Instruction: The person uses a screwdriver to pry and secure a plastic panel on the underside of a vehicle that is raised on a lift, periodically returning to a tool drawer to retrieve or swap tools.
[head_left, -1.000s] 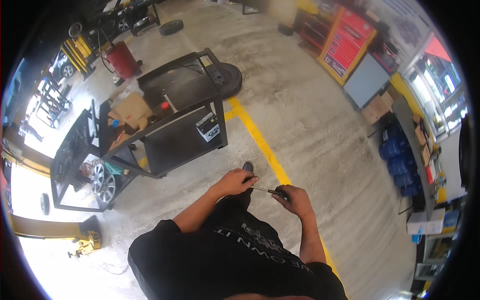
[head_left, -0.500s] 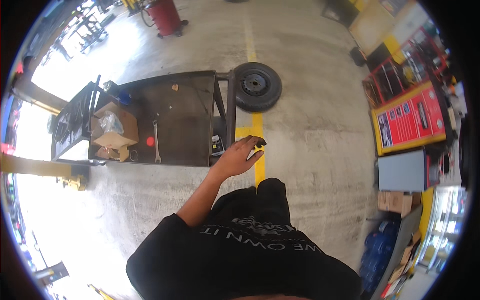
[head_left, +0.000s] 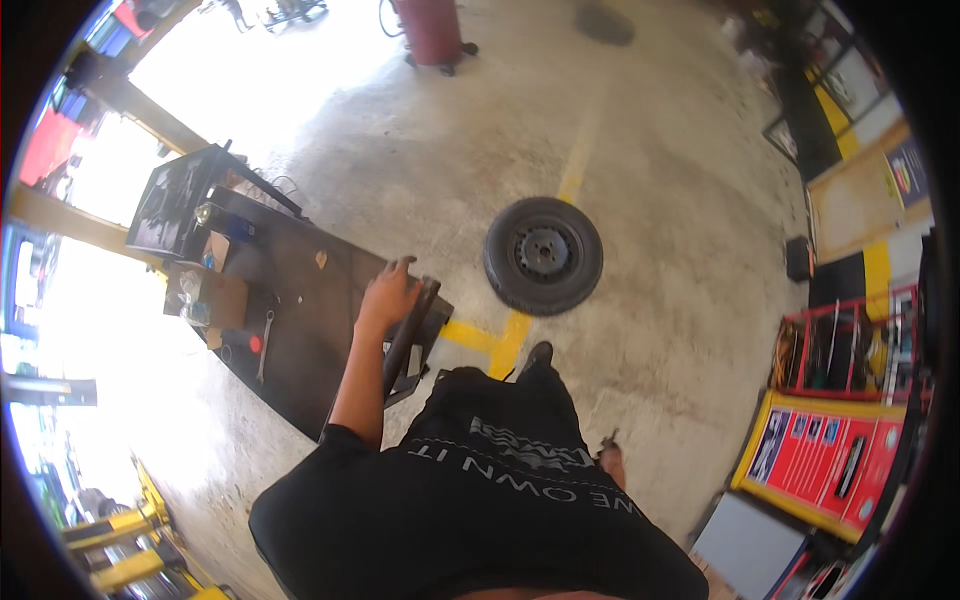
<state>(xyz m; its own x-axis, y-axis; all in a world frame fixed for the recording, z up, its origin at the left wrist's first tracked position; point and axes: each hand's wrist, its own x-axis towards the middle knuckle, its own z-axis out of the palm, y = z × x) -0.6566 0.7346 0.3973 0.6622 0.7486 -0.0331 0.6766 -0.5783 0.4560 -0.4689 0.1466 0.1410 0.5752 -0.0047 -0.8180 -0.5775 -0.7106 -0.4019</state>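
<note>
My left hand (head_left: 392, 293) is over the dark metal cart (head_left: 325, 310) beside its tubular handle (head_left: 410, 330), fingers bent and apart, holding nothing visible. Whether it touches the cart I cannot tell. My right hand (head_left: 610, 452) shows only partly beside my right hip, fingers closed around something dark and too small to make out. On the cart lie a wrench (head_left: 265, 345), a red round item (head_left: 255, 344) and a cardboard box (head_left: 225, 305). A tire on a dark steel rim (head_left: 543, 255) lies flat on the floor ahead, just right of the cart.
A red wheeled drum (head_left: 428, 30) stands farther ahead. Along the right are a red rack (head_left: 830, 340), a red-and-yellow cabinet (head_left: 815, 462) and a grey panel (head_left: 750, 545). Yellow lift parts (head_left: 135, 525) are at lower left. A yellow line (head_left: 510, 345) runs along the floor.
The view has turned and moved forward past the cart toward the tire. My left hand left the slender tool for the cart's handle end; my right hand dropped to my side.
</note>
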